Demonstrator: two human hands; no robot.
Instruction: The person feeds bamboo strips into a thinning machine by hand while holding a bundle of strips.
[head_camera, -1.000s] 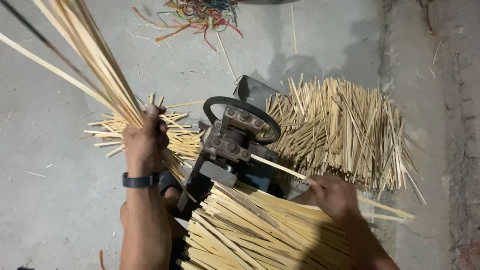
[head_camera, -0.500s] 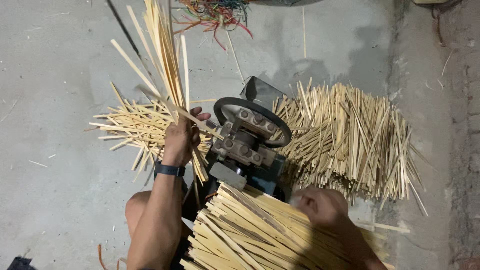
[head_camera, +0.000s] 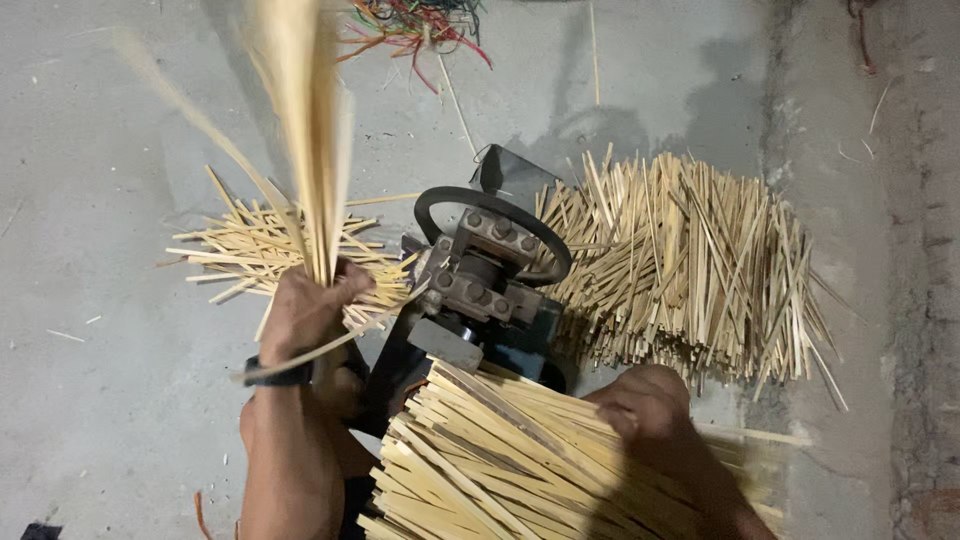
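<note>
Gripping a blurred bundle of strips (head_camera: 300, 130) upright, left hand (head_camera: 305, 310) fisted, left of the machine (head_camera: 480, 275). Right hand (head_camera: 645, 400) rests on near stack (head_camera: 480, 470); its grip cannot be told.

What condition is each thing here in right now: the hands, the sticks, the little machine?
Left hand: closed round a raised, motion-blurred bunch of sticks.
Right hand: resting on the front stack.
Machine: upright between the piles.
Right pile: heaped on the floor.
Left pile: scattered loosely.

Raised bamboo strips (head_camera: 300, 130) motion-blurred, tops cut off, right hand's (head_camera: 650, 405) fingers hidden among lap strips (head_camera: 480, 460)
</note>
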